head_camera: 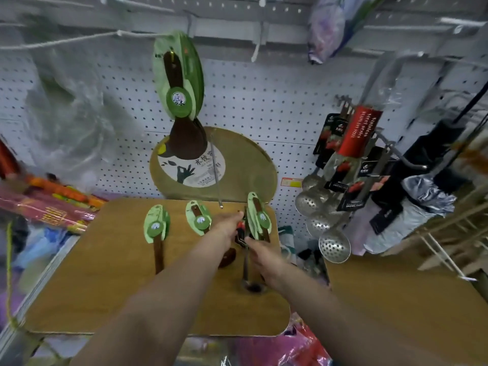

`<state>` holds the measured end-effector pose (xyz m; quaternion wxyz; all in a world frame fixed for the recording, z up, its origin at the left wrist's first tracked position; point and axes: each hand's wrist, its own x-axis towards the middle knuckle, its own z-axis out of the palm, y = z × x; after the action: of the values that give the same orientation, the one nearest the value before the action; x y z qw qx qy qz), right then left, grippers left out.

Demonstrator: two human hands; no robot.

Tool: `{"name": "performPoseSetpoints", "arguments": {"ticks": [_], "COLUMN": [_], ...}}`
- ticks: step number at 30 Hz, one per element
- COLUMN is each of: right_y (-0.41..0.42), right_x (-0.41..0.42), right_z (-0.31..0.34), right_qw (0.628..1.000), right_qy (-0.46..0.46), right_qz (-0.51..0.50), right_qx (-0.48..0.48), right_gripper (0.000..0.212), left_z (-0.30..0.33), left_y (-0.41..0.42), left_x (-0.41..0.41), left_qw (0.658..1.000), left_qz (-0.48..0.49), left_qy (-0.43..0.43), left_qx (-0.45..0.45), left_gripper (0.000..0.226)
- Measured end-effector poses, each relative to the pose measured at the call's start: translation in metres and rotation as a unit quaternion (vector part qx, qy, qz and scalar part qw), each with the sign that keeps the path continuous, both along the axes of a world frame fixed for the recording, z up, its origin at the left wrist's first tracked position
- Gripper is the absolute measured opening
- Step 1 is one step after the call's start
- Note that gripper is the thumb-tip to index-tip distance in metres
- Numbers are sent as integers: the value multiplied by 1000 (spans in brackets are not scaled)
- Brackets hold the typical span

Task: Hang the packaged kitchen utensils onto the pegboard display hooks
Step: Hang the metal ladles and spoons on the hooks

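Note:
Dark wooden spoons on green cards lie on a brown board [111, 281]: one at the left [156, 228], one in the middle [198, 220], one at the right [260, 220]. More of the same spoons hang on a pegboard hook [179, 83] above. My left hand [228, 225] reaches between the middle and right spoons and touches a metal ladle with a red-and-black card [240, 233]. My right hand [264, 256] grips that ladle's handle just below the card. The ladle's bowl [253, 286] rests on the board. An empty hook [216, 170] sticks out above the hands.
A round wooden board with a label [237, 165] leans against the pegboard [264, 101]. Steel skimmers and ladles [332, 220] hang at the right. Red packets [47, 207] lie at the left. A clear plastic bag [74, 114] hangs on the left.

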<state>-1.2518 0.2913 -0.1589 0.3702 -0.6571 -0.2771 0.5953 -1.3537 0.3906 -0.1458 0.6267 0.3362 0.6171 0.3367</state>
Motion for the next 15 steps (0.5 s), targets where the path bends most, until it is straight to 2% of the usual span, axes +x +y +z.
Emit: {"name": "performPoseSetpoints", "arguments": {"ticks": [3, 5, 7, 13, 15], "right_y": [3, 1, 0, 5, 7], "right_x": [-7, -10, -11, -15, -17], "right_z": [-3, 0, 2, 10, 11], "right_qw": [999, 999, 999, 997, 997], "right_qy": [14, 20, 17, 39, 43], "right_qz": [-31, -36, -36, -57, -65], "right_qx": [9, 7, -3, -23, -25], "right_gripper": [57, 53, 56, 61, 58], "left_z": [-10, -21, -35, -64, -91], "left_y": [13, 21, 32, 51, 65], "left_x": [-2, -1, 0, 5, 8], "left_qw": [999, 998, 996, 993, 992], "left_qz": [-29, -39, -53, -78, -85], "left_qy": [30, 50, 69, 83, 89], "left_qx": [5, 7, 2, -17, -29], "left_gripper": [18, 27, 39, 44, 47]}}
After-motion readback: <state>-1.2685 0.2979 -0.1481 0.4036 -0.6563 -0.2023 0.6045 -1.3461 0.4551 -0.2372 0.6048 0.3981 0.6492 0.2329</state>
